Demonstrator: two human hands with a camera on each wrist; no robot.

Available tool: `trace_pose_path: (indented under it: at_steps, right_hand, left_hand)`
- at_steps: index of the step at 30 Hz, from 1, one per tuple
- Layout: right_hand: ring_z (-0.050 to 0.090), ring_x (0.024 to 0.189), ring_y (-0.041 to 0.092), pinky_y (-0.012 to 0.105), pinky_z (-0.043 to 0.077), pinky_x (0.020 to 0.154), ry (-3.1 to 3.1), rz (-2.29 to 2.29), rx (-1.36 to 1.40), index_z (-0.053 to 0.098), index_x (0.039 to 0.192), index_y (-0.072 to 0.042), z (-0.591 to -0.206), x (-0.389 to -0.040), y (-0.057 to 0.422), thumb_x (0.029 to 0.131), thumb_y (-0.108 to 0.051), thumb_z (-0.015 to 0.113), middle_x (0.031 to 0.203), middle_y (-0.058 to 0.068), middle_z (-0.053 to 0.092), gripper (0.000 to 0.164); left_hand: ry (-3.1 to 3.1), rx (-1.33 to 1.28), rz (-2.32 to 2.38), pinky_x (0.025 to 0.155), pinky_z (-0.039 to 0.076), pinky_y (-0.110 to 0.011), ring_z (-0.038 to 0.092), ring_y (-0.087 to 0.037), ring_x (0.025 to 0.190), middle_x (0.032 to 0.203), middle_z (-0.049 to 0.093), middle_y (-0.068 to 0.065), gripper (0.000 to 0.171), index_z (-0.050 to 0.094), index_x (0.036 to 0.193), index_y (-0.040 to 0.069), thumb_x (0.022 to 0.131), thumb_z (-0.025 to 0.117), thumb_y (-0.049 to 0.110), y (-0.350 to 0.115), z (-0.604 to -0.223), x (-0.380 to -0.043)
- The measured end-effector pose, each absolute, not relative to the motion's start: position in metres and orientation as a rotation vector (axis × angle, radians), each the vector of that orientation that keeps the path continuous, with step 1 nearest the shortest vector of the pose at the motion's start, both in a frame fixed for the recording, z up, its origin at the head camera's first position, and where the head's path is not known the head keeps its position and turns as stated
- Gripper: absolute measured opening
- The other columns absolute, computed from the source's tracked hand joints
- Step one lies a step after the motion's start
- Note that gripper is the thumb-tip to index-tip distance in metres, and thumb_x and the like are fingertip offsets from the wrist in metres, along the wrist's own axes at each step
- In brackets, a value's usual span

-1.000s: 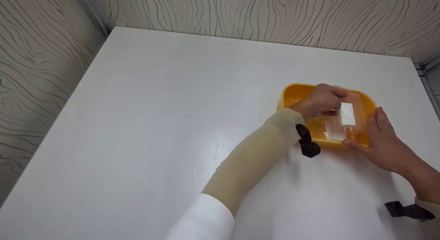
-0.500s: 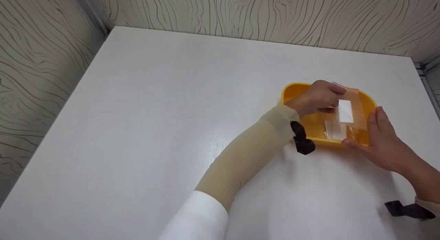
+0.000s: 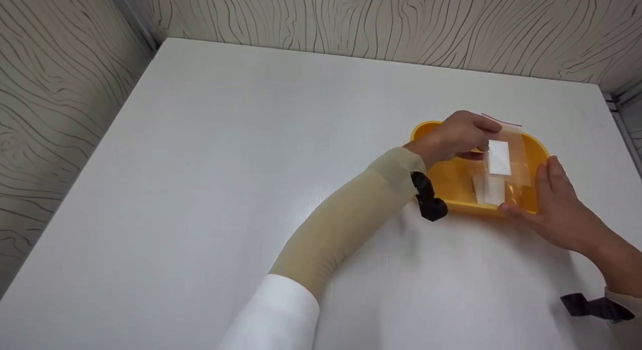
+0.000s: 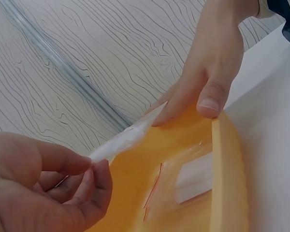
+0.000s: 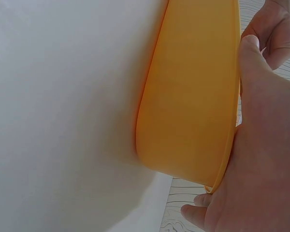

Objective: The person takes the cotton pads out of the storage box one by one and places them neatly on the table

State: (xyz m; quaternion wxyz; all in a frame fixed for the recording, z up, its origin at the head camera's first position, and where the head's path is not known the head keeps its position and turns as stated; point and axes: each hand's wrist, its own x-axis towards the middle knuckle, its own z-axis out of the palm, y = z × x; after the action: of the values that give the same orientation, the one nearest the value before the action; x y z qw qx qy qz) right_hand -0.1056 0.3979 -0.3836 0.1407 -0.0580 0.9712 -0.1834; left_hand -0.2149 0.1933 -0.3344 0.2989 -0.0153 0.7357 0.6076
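In the head view, my left hand (image 3: 461, 133) pinches a clear zip bag (image 3: 519, 152) near its red-lined top edge, between thumb and fingers. The bag bears a white label (image 3: 499, 158) and hangs over an orange plastic bin (image 3: 466, 208). In the left wrist view the pinched bag (image 4: 128, 137) is seen nearly edge-on, above the bin. Another clear bag with a white label (image 4: 195, 178) and a red seal line lies inside. My right hand (image 3: 562, 209) rests at the bin's right front corner, fingers straight along the end, thumb on the front rim.
The bin stands on a white table (image 3: 225, 164), toward its right side. Wood-patterned panels (image 3: 351, 21) rise behind and to the left. Black wrist mounts (image 3: 429, 197) are strapped to both forearms.
My left hand has drawn the pinched bag up and slightly left, so its red top edge now shows above the bin's back rim. My right hand and the bin have stayed in place.
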Motion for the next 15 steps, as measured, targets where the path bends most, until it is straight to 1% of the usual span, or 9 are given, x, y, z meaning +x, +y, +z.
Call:
trace_pose_path:
  at_steps: [4, 9, 12, 15]
  right_hand:
    - [-0.009, 0.143, 0.06, 0.077, 0.01, 0.109, 2.804, -0.531, -0.169, -0.028, 0.148, 0.011, -0.383, -0.106, 0.397, 0.098, -0.051, 0.064, 0.157, 0.035, -0.028, 0.121]
    - [-0.017, 0.144, 0.059, 0.078, 0.011, 0.108, 2.793, -0.497, -0.14, -0.028, 0.147, 0.011, -0.382, -0.105, 0.396, 0.098, -0.055, 0.06, 0.156, 0.034, -0.033, 0.121]
    - [-0.019, 0.144, 0.059, 0.079, 0.012, 0.107, 2.79, -0.481, -0.122, -0.028, 0.147, 0.011, -0.382, -0.105, 0.397, 0.098, -0.056, 0.059, 0.155, 0.034, -0.034, 0.12]
    - [-0.02, 0.144, 0.057, 0.077, 0.007, 0.11, 2.792, -0.504, -0.14, -0.028, 0.148, 0.011, -0.383, -0.104, 0.399, 0.099, -0.054, 0.059, 0.156, 0.033, -0.034, 0.119]
  left_hand:
    - [1.947, -0.002, 1.62, 0.07, 0.059, -0.022, 0.061, -0.013, 0.081, 0.101, 0.068, 0.009, 0.037, 0.076, 0.119, 0.021, 0.094, 0.067, -0.005, 0.188, -0.33, -0.216]
    - [1.934, 0.023, 1.63, 0.071, 0.059, -0.022, 0.064, -0.014, 0.087, 0.101, 0.069, 0.009, 0.038, 0.075, 0.119, 0.02, 0.093, 0.067, -0.006, 0.182, -0.325, -0.216]
    - [1.922, 0.031, 1.635, 0.071, 0.06, -0.023, 0.064, -0.014, 0.086, 0.099, 0.069, 0.008, 0.038, 0.075, 0.119, 0.018, 0.093, 0.067, -0.008, 0.178, -0.322, -0.217]
    - [1.899, 0.044, 1.649, 0.071, 0.06, -0.024, 0.062, -0.013, 0.082, 0.099, 0.07, 0.007, 0.039, 0.075, 0.119, 0.016, 0.092, 0.066, -0.01, 0.172, -0.32, -0.219]
